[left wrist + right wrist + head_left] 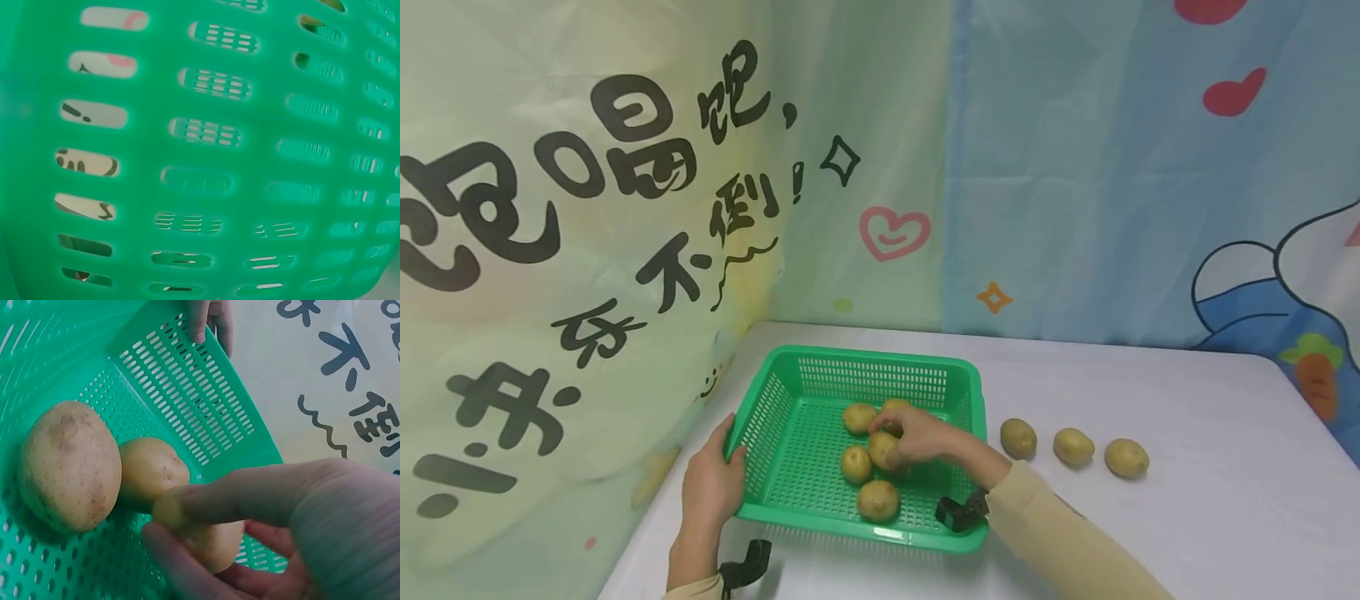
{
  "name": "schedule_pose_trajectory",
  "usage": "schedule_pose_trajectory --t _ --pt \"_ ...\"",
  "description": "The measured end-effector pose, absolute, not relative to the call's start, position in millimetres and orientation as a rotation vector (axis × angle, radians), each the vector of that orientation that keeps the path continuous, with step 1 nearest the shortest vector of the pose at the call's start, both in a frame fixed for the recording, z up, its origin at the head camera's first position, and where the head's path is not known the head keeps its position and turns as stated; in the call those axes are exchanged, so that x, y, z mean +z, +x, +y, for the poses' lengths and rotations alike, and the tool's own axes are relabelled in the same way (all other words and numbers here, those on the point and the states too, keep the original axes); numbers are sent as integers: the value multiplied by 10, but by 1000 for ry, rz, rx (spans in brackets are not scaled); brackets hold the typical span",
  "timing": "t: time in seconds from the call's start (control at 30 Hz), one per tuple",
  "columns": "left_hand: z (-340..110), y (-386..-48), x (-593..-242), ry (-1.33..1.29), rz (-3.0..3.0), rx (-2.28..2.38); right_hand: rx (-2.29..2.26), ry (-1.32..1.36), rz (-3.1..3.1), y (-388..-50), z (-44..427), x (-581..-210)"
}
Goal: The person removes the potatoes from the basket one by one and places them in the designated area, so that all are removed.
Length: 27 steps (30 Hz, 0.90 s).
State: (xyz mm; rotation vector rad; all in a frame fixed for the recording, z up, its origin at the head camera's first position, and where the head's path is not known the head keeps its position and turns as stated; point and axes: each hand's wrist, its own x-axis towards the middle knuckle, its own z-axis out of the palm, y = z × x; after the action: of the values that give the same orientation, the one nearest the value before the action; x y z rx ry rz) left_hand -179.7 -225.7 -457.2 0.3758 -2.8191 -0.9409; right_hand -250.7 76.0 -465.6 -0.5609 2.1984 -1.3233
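Note:
A green perforated plastic basket (797,450) stands on the table with several potatoes inside. My left hand (713,479) grips its left rim, thumb over the edge; the left wrist view shows only the slotted basket wall (140,144) up close. Inside the basket, my right hand (921,435) holds a potato (882,450) between thumb and fingers. In the right wrist view that held potato (215,545) is partly covered by the fingers. Beside it lie a smaller potato (150,472) and a large potato (70,465). Another potato (895,405) is half hidden behind the right hand.
Three potatoes lie in a row on the white table (1210,500) right of the basket: a left one (1018,438), a middle one (1073,447) and a right one (1126,458). Printed cloth (850,100) hangs behind and along the left side.

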Motion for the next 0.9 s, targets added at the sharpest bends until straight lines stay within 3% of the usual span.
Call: schedule_pose_trajectory --t 0.57,0.9 --pt "-2259 -1804 -4586 378 -2827 -916 -1647 -448 1897 -2313 829 -4349" --pt "-2257 -1807 -4573 370 -2825 -930 -1634 -480 2100 -2181 1088 -4170"
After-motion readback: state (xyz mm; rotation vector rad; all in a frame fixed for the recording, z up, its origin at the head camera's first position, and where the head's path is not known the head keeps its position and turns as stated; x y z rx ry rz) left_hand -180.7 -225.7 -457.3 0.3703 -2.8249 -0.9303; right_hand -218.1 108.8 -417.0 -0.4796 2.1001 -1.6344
